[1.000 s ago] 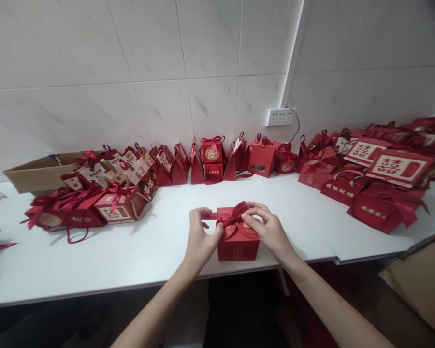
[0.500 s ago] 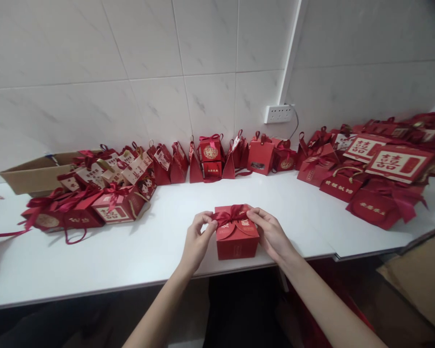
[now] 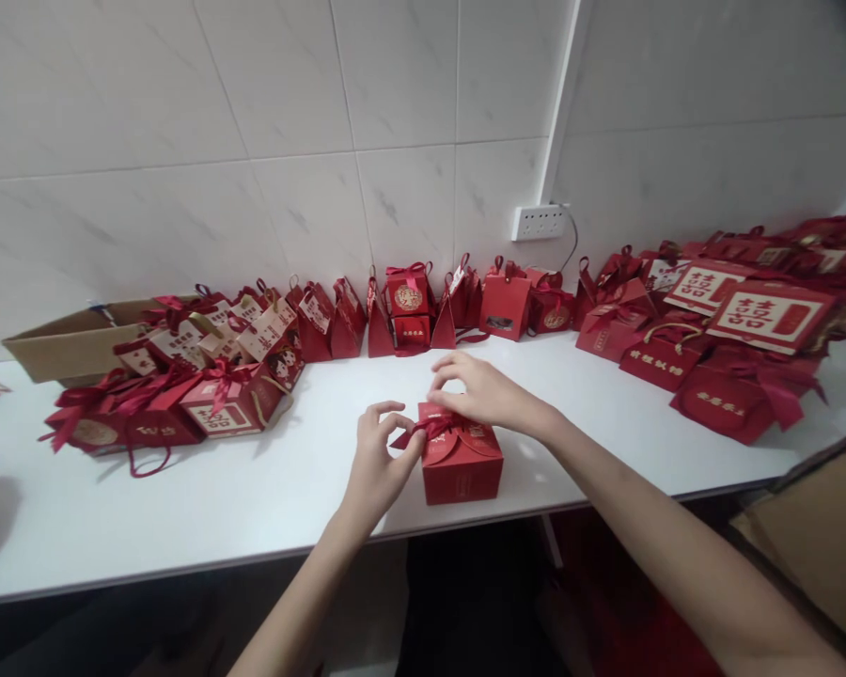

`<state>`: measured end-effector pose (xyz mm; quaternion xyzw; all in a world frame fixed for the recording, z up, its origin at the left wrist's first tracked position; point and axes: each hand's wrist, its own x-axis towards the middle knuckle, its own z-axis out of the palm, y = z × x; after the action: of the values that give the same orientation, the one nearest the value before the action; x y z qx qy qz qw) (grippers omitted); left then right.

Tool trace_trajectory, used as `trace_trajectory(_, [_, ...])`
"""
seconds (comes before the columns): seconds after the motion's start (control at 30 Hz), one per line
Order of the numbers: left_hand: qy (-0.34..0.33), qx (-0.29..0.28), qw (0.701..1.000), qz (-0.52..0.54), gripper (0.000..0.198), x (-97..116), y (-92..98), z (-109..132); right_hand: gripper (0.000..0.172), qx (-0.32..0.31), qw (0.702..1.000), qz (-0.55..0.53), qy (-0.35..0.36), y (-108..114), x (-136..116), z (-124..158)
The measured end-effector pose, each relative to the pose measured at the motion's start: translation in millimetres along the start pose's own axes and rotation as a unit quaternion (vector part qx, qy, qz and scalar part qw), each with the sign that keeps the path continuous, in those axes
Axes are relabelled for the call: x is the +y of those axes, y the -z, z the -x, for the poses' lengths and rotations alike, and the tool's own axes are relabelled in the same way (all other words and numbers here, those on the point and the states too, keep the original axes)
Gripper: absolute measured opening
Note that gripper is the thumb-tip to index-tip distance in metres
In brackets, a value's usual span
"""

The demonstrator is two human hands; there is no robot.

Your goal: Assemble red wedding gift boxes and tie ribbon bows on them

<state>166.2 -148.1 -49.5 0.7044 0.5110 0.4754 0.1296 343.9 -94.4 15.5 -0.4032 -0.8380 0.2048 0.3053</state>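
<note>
A red gift box (image 3: 463, 470) with gold print stands near the front edge of the white table. Across its top lies a dark red ribbon (image 3: 437, 428) with a bow. At the box's left side, my left hand (image 3: 384, 456) pinches the ribbon between thumb and forefinger, its other fingers curled loosely. My right hand (image 3: 483, 390) arches over the back of the box top, thumb and forefinger apart in a curve, fingertips near the ribbon. Whether its lower fingers touch the ribbon is hidden.
Red boxes with ribbons (image 3: 227, 400) and a cardboard box (image 3: 70, 348) stand at the left. Small red bags (image 3: 506, 306) line the wall. More boxes (image 3: 765, 315) are piled at the right, below a power socket (image 3: 540, 223) further left. Cardboard (image 3: 818, 527) lies at lower right.
My right hand has moved from the box's right side up and left over its top, its fingers now spread. My left hand stays at the left side with the ribbon.
</note>
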Motion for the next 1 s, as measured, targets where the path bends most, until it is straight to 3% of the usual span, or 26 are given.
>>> trace_trajectory(0.07, [-0.043,0.025,0.997,-0.061,0.004,3,1.6,0,0.012,-0.119,0.991,0.059,0.025,1,-9,-13])
trace_trajectory(0.13, [-0.072,0.034,0.991,-0.111,0.004,7,3.0,0,0.009,-0.186,0.978,0.093,0.033,1,-14,-21])
trace_trajectory(0.33, [-0.095,-0.031,0.984,-0.146,0.011,15,6.7,-1,0.012,-0.251,0.962,0.105,0.033,4,-15,-25])
trace_trajectory(0.63, [-0.089,-0.058,0.989,-0.103,0.008,15,9.1,-5,0.015,-0.204,0.972,0.077,0.084,-2,-5,-18])
trace_trajectory(0.87, [-0.101,-0.188,0.975,-0.064,0.034,17,11.7,-17,0.017,-0.165,0.981,0.098,-0.001,-4,1,-15])
trace_trajectory(1.0, [-0.103,-0.206,0.971,-0.061,0.039,15,12.2,-19,0.017,-0.128,0.986,0.107,-0.011,-7,1,-13])
